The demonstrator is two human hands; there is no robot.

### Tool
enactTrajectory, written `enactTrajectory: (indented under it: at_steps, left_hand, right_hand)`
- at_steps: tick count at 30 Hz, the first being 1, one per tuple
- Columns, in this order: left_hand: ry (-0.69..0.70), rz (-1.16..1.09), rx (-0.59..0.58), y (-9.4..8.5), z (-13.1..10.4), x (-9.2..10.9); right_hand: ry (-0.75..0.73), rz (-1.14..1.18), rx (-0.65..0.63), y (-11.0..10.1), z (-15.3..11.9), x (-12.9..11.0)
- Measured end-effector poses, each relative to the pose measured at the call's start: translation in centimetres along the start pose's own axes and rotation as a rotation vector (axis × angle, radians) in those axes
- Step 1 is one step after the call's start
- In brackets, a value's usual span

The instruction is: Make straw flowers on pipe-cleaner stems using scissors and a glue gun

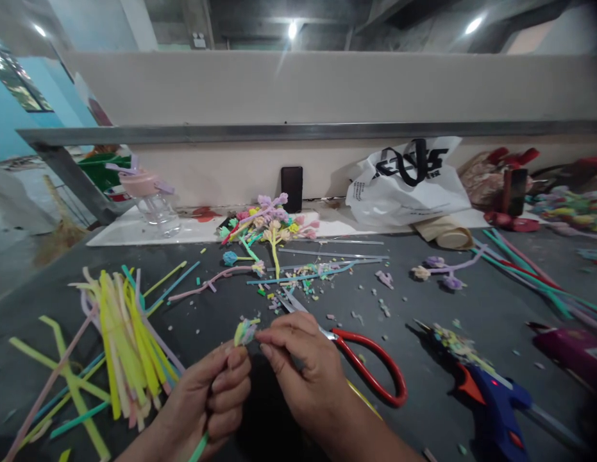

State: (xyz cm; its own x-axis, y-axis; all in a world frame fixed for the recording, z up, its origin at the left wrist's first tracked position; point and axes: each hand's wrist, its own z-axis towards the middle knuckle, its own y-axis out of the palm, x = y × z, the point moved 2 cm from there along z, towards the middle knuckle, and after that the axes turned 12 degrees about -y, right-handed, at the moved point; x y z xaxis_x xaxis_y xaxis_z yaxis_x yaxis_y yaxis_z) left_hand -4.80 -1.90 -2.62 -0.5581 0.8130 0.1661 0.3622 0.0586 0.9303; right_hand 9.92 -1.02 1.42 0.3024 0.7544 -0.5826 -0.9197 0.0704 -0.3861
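Between my two hands, low in the middle of the head view, is a small pipe-cleaner flower (245, 332) with pale green, yellow and lilac petals. My left hand (211, 391) is closed round its stem, and a green end sticks out below the fist. The thumb and forefinger of my right hand (308, 366) pinch the flower's right side; the fingers hide what lies between the tips. Partly under my right hand lie red-handled scissors (401, 382), blades pointing away. To the left of my left hand is a bundle of yellow and pink pipe cleaners (118, 340).
A blue glue gun (500, 404) rests at right, near a purple tool (567, 350). Finished pipe-cleaner flowers (274, 224) pile up at the back, before a black phone (292, 189). Behind stand a bottle (156, 212) and white bag (408, 199). Clippings litter the dark table.
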Motion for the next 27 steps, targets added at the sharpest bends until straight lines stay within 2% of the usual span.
enactTrajectory:
  at_steps: [8, 11, 19, 24, 27]
  left_hand:
    - [-0.005, 0.032, -0.005, -0.5, 0.2, -0.6]
    - [-0.012, 0.022, -0.014, -0.4, 0.2, -0.8]
    - [-0.039, -0.003, -0.071, 0.0, 0.2, -1.2]
    - [-0.052, -0.015, -0.083, 0.0, 0.1, -1.3]
    - [-0.045, -0.002, -0.09, 0.0, 0.2, -1.2]
  right_hand:
    - [0.102, 0.004, 0.016, 0.4, -0.4, 0.1]
    - [0.048, -0.03, 0.03, 0.5, -0.5, 0.3]
    - [-0.211, -0.173, 0.012, 0.1, -0.3, -0.3]
    - [-0.244, -0.22, -0.063, 0.1, -0.3, -0.2]
    - [-0.223, -0.191, -0.001, 0.2, -0.3, 0.0]
